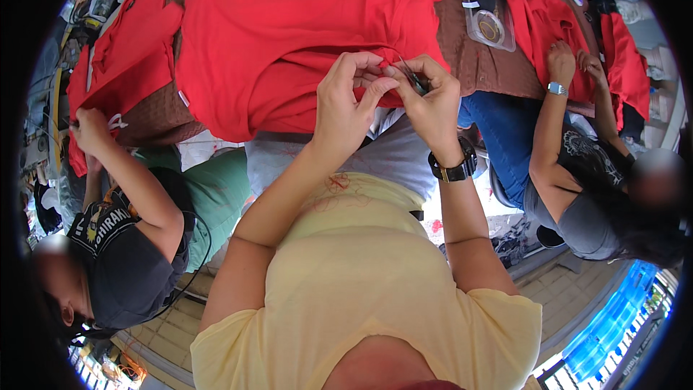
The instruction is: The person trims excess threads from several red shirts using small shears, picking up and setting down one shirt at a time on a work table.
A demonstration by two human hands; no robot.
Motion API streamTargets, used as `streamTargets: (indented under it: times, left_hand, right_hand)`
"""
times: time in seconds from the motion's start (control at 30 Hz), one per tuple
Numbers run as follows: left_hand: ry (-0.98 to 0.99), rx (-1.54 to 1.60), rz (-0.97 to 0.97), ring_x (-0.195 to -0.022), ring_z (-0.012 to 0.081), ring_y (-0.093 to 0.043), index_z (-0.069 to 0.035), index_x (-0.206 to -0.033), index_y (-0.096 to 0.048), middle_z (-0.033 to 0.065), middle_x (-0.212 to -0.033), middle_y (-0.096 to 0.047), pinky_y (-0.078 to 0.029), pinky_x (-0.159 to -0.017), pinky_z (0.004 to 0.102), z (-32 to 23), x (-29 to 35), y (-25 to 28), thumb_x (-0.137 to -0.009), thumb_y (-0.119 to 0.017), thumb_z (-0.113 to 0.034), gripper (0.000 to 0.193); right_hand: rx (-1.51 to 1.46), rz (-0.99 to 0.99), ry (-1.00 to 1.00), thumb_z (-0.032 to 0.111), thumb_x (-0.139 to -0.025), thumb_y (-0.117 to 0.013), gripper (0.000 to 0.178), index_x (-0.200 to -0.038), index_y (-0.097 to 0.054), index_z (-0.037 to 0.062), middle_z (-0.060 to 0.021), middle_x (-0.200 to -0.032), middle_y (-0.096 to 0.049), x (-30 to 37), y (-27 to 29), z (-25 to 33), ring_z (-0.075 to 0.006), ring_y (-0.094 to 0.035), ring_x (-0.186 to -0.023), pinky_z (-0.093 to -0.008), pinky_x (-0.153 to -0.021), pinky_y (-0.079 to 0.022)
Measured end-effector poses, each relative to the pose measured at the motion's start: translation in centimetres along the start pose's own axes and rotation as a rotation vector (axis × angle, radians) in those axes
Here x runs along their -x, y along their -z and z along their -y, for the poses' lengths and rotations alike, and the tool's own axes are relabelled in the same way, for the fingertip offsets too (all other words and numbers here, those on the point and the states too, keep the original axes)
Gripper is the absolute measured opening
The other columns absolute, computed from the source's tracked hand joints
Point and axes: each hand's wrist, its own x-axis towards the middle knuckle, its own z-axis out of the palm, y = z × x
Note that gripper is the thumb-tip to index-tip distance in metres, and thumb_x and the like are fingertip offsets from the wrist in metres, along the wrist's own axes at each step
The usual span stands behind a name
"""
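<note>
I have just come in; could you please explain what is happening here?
The person's left hand pinches a bit of the large red cloth, and the right hand holds a small metal tool close to it. One co-worker on the left and another on the right work at other red pieces.

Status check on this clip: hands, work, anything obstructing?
Left hand pinching red garment; right hand holding small dark-handled snips. Garment draped over brown-covered table edge. No obstruction visible; loose red threads on yellow shirt.
</note>
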Motion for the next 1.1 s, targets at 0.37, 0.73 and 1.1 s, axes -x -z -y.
streamTargets:
  times: [0.37, 0.73, 1.1]
  left_hand:
    - [-0.153, -0.216, 0.035, -0.080, 0.0106, -0.061, 0.002, -0.101, -0.058, 0.0031, -0.088, -0.062, -0.050, -0.074, 0.0248, 1.4, -1.6, 0.6, -0.098, -0.061, -0.005, 0.008]
    - [0.270, 0.357, 0.112, -0.086, 0.0108, -0.062, 0.000, -0.100, -0.060, 0.0046, -0.091, -0.064, -0.051, -0.079, 0.0262, 1.6, -1.5, 1.4, -0.102, -0.056, -0.012, 0.013]
    - [0.100, 0.207, 0.038, -0.084, 0.0118, -0.061, 0.002, -0.098, -0.060, 0.0065, -0.090, -0.065, -0.050, -0.077, 0.0268, 0.1, -0.4, 1.2, -0.098, -0.060, -0.008, 0.009]
  right_hand:
    - [0.019, 0.092, 0.103, -0.001, -0.092, -0.062, 0.010, -0.101, -0.062, -0.0059, -0.0118, -0.086, -0.060, 0.6, 0.5, 1.1, -0.0169, -0.060, -0.079, -0.0261, -0.071, -0.046]
    - [-0.068, -0.040, -0.105, 0.023, -0.105, -0.050, 0.029, -0.099, -0.061, -0.0026, -0.0031, -0.072, -0.051, 1.3, 0.6, 4.1, -0.0110, -0.048, -0.068, -0.0276, -0.062, -0.042]
    - [-0.079, 0.177, -0.285, 0.034, -0.108, -0.033, 0.047, -0.090, -0.055, -0.0032, -0.0127, -0.067, -0.050, 2.8, -1.2, 3.2, -0.0211, -0.050, -0.063, -0.0372, -0.063, -0.043]
